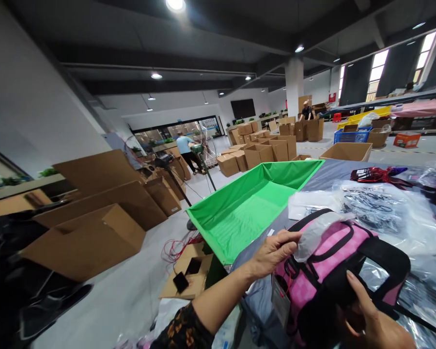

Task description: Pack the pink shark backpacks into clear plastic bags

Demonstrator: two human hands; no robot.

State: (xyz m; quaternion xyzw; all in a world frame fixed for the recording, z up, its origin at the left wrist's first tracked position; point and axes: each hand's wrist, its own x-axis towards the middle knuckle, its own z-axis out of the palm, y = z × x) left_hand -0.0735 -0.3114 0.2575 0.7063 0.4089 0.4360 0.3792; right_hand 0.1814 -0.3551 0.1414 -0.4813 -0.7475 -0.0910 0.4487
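Left hand [274, 253] pinched translucent film [314, 239] atop the pink-and-black bag [330, 267]; right hand [376, 315] held the bag's black side in its grip.

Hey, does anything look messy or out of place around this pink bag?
Yes: the red cord beside the green bin lies in loose, untidy loops rather than a neat coil. The pink bag itself shows no obvious damage.

site: packing workshop. landmark: bright green rectangular fabric tray [247, 208]. beyond it: rows of open brown cardboard cartons [259, 154]. left of it: a large open brown cardboard box [83, 242]. right of it: clear plastic-bagged white goods [370, 206] on a grey cloth-covered table [334, 170]. above it: dark ceiling beams [167, 60], round white lamps [176, 5].
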